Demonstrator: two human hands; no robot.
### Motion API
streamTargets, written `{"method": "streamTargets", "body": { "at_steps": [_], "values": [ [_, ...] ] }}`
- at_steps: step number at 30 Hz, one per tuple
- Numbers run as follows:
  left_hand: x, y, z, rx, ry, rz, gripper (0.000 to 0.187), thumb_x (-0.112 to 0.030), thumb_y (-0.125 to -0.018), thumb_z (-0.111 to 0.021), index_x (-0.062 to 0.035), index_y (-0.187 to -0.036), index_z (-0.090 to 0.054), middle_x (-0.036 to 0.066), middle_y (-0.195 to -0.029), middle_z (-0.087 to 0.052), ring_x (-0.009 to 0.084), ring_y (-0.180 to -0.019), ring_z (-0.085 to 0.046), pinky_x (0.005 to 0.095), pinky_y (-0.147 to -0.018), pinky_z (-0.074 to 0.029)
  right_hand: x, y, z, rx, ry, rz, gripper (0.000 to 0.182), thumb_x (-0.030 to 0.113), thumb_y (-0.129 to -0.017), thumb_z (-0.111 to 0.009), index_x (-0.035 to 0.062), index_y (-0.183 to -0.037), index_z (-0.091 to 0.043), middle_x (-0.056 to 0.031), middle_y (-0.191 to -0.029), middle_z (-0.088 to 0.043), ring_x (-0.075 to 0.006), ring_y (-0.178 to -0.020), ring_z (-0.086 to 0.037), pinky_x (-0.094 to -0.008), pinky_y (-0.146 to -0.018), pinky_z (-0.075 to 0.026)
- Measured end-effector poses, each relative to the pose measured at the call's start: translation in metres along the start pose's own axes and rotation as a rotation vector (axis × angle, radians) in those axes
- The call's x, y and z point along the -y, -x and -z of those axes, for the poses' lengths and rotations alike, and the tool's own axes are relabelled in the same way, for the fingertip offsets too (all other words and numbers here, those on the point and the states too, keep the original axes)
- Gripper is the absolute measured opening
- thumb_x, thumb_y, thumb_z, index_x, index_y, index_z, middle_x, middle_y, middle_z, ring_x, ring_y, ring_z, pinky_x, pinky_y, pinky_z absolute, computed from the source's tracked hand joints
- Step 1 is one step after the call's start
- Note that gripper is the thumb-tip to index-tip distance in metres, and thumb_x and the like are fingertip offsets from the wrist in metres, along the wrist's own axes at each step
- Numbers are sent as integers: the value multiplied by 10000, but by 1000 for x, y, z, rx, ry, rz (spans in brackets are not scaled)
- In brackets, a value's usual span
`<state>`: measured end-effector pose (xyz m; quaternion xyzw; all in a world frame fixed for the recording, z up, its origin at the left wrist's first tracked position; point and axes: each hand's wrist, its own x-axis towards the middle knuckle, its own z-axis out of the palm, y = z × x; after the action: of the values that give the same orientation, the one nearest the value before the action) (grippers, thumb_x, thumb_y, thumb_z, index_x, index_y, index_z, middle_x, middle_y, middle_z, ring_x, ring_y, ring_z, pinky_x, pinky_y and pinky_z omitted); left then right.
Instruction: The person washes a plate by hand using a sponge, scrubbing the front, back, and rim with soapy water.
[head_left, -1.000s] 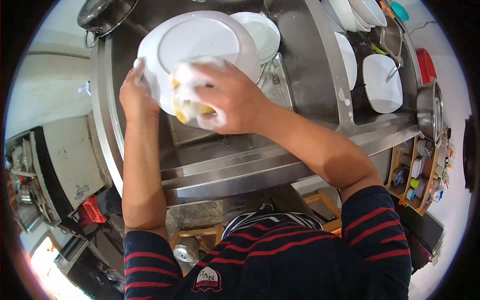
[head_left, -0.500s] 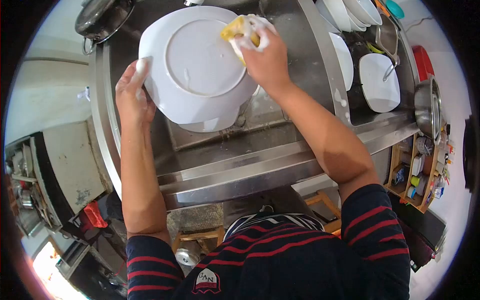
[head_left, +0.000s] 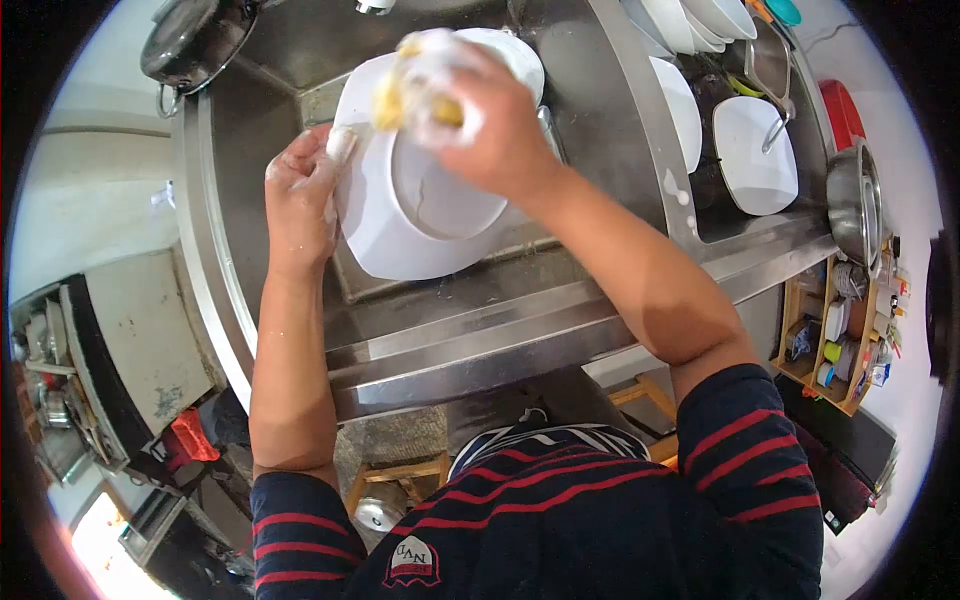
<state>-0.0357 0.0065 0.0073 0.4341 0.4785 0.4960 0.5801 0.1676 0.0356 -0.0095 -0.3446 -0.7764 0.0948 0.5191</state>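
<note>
The right hand (head_left: 495,130) curls around a foam-covered yellow sponge (head_left: 389,101) at the upper side, towards twelve o'clock, of a broad white plate (head_left: 380,245); blur hides whether they touch. The left hand (head_left: 303,195) grips the plate's ten-o'clock rim, probably to steady it underside-up over the grey stainless-steel sink (head_left: 610,150). Another white dish (head_left: 522,58) shows at one o'clock.

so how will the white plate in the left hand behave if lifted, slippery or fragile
The white plate is likely slippery: suds sit on the left hand gripping its edge. It looks stiff, with no sag where gripped. It could be ceramic, judging by its smooth white surface, so the metal sink might chip it.
</note>
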Motion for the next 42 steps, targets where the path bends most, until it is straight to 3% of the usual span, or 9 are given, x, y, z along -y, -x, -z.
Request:
{"method": "streamTargets", "body": {
  "at_steps": [4,10,15,24,26,28,32,36,42],
  "values": [
    [-2,-1,2,-29,-37,2,179,-74,-867,-596,48,-995,-623,52,-859,-652,82,-711,-583,205,-645,-449,-23,4,9,16,10,-405,334,186,-657,-701,26,-944,-640,-174,-1122,-563,-366,-1023,-537,-429,-862,-449],
    [-3,1,-1,-43,-99,-75,168,-88,-862,-615,34,-975,-636,39,-835,-651,64,-693,-568,193,-621,-429,15,-2,6,50,23,51,320,176,-641,-687,30,-921,-634,-184,-1101,-559,-381,-1014,-527,-451,-889,-429],
    [-3,3,-2,-50,-178,-103,190,-54,-853,-581,57,-1002,-624,47,-851,-657,81,-718,-581,210,-662,-447,-21,3,14,53,86,-312,352,151,-665,-697,43,-997,-650,-199,-1156,-552,-348,-1076,-536,-405,-899,-439],
    [-8,2,-1,29,-208,-60,204,-38,-850,-553,55,-1021,-612,56,-853,-654,77,-727,-581,208,-655,-446,0,-1,2,85,-32,66,335,171,-666,-681,41,-971,-637,-206,-1150,-533,-382,-1036,-524,-432,-897,-428],
    [-8,6,-10,41,-259,-49,202,-34,-850,-547,50,-1020,-614,45,-834,-649,69,-708,-569,206,-632,-436,-15,2,2,54,18,-279,332,163,-661,-681,47,-969,-637,-214,-1135,-536,-389,-1046,-525,-444,-897,-429],
    [-6,6,-9,53,-312,-34,200,-29,-850,-541,46,-1020,-615,33,-815,-643,61,-688,-556,204,-609,-427,0,1,4,66,-25,-306,321,152,-665,-673,50,-966,-636,-212,-1131,-539,-400,-1038,-526,-449,-897,-431],
    [-2,10,-7,150,-282,-58,190,-51,-842,-580,36,-1005,-626,9,-767,-624,45,-641,-524,202,-564,-399,24,-6,3,131,2,125,282,132,-726,-672,14,-976,-620,-217,-1163,-524,-378,-1071,-516,-407,-905,-420],
    [-9,9,-5,36,-248,-80,198,-71,-833,-613,35,-999,-629,7,-763,-625,47,-635,-525,200,-563,-402,-20,-1,8,-72,-70,-203,267,134,-752,-667,-21,-966,-622,-165,-1004,-607,-275,-907,-593,-358,-819,-458],
    [-18,0,15,-202,77,-63,161,-76,-821,-613,21,-950,-619,91,-817,-645,151,-711,-621,244,-653,-485,-53,21,6,-38,-171,-955,430,197,-691,-695,-23,-1053,-624,-173,-997,-649,-277,-929,-617,-344,-812,-472]
  ]
}}
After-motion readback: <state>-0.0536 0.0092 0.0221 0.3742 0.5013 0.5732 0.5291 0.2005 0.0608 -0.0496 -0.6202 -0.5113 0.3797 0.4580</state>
